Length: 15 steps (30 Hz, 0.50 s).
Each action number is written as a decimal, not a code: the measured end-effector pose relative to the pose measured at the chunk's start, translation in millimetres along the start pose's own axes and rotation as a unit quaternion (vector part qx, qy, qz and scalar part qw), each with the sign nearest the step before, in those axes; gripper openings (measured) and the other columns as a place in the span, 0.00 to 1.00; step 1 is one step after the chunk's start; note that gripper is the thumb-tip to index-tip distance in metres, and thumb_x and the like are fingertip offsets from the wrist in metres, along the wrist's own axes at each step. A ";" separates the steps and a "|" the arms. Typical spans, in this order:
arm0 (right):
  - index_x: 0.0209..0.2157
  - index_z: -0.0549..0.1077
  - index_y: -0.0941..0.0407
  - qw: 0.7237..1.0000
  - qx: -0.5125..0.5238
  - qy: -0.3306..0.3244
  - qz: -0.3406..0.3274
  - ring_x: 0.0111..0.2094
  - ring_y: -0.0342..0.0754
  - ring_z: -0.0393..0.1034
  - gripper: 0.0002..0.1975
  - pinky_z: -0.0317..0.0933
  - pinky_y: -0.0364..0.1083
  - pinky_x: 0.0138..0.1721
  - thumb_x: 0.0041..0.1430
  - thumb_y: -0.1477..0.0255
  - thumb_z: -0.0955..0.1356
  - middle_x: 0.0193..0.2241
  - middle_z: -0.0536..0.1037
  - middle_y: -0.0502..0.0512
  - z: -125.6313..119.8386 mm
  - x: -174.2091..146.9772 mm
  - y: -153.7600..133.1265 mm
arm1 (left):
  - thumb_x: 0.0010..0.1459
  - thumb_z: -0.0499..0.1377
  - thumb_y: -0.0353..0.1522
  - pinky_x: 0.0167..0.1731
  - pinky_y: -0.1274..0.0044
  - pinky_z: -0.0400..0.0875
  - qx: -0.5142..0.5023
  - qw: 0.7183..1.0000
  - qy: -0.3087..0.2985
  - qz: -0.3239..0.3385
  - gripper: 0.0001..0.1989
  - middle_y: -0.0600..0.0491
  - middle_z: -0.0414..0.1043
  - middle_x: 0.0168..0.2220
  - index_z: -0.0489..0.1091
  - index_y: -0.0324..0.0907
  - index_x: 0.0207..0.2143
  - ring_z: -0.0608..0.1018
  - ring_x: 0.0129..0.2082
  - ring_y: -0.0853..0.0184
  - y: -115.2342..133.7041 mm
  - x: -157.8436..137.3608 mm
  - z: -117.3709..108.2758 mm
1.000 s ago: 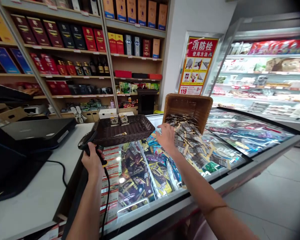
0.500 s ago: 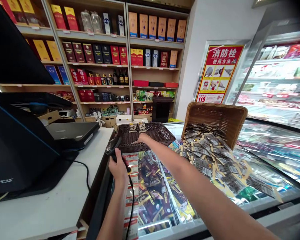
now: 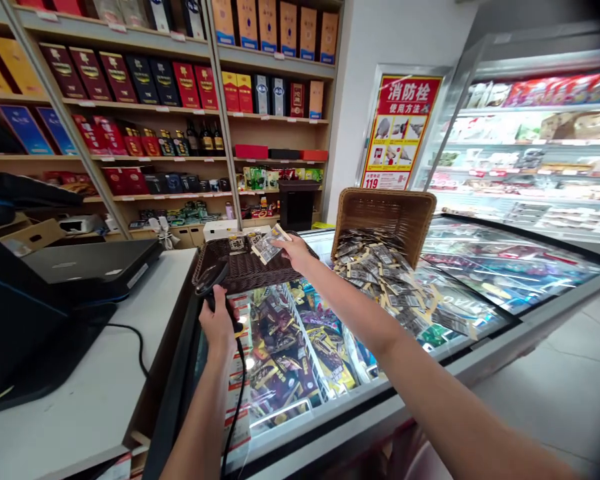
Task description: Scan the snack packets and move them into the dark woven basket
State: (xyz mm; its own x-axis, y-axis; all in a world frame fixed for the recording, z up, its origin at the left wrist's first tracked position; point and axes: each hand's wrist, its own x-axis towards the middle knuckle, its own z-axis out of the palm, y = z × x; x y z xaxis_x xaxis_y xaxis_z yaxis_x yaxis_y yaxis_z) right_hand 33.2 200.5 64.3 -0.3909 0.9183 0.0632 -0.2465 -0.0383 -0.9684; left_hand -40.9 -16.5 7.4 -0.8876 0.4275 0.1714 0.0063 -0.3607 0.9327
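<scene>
The left hand [image 3: 219, 317], left of the frame's centre, is wrapped round the grip of a black scanner [image 3: 211, 277], its forearm rising from the bottom edge. The scanner's head points away from the person and overlaps the near left corner of a dark woven basket [image 3: 247, 281] in the picture. A black cord [image 3: 237, 407] drops from the grip towards the bottom edge.

The right arm stretches diagonally from the lower right corner to mid-frame. Its hand [image 3: 297, 252] pinches a small clear-and-tan packet [image 3: 266, 247] by its right end, holding it tilted above the dark basket; the fingertips are partly hidden, so their exact placing is hard to judge. Two more packets [image 3: 237, 244] sit behind it at the basket's far side.

Right of centre, a tan wicker basket [image 3: 385, 208] lies tipped on its side, a heap of similar packets [image 3: 393, 283] spilling onto the freezer's glass top [image 3: 285, 340].

Half a second ago the right hand was down inside the dark basket; now it is raised, the packet plainly in view. The left hand's hold on the scanner is unchanged, and the camera has turned rightwards.
</scene>
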 end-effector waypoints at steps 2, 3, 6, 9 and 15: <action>0.35 0.79 0.55 1.000 0.023 0.004 0.012 0.32 0.44 0.73 0.21 0.62 0.43 0.35 0.36 0.67 0.82 0.29 0.82 0.46 -30.8 -24.4 -5.9 | 0.51 0.68 0.60 0.16 0.79 0.61 -0.002 1.000 -0.018 0.000 0.31 0.64 0.65 0.18 0.70 0.43 0.35 0.66 0.15 0.73 2.5 -3.2 3.9; 0.35 0.79 0.55 0.999 0.030 0.006 0.015 0.33 0.44 0.74 0.21 0.62 0.43 0.35 0.36 0.67 0.83 0.30 0.82 0.47 -46.0 -37.8 -5.6 | 0.50 0.69 0.61 0.16 0.79 0.61 -0.002 1.000 -0.027 -0.002 0.31 0.64 0.65 0.18 0.70 0.43 0.35 0.67 0.15 0.73 3.4 -4.9 6.0; 0.35 0.79 0.55 0.998 0.054 0.024 0.020 0.33 0.45 0.73 0.22 0.61 0.43 0.34 0.36 0.66 0.84 0.31 0.82 0.49 -85.4 -74.2 5.8 | 0.46 0.70 0.63 0.15 0.79 0.60 0.000 0.999 -0.042 -0.011 0.34 0.63 0.66 0.18 0.70 0.43 0.34 0.67 0.14 0.72 3.1 -9.5 12.3; 0.33 0.77 0.55 0.994 0.076 0.074 0.028 0.30 0.43 0.68 0.23 0.60 0.43 0.30 0.37 0.63 0.84 0.29 0.79 0.48 -109.7 -94.6 23.0 | 0.43 0.70 0.64 0.13 0.79 0.58 0.003 0.998 -0.058 -0.021 0.36 0.63 0.67 0.19 0.68 0.44 0.33 0.68 0.14 0.72 0.2 -13.8 17.5; 0.30 0.70 0.53 0.978 0.115 0.165 0.055 0.22 0.41 0.59 0.18 0.54 0.43 0.24 0.52 0.63 0.81 0.21 0.66 0.43 -121.0 -97.4 35.6 | 0.44 0.71 0.64 0.16 0.79 0.60 0.034 0.992 -0.117 -0.030 0.35 0.63 0.66 0.20 0.66 0.44 0.32 0.69 0.16 0.73 0.8 -24.7 23.8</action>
State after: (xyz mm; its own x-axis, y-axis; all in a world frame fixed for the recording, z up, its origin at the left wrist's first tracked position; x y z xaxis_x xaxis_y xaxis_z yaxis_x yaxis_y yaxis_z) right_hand 169.8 157.4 -5.5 -0.1273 0.9795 -0.1563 -0.4268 -0.1963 -0.8828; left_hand -8.1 -7.7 11.4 -0.7564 0.6299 0.1762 -0.0059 -0.2759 0.9612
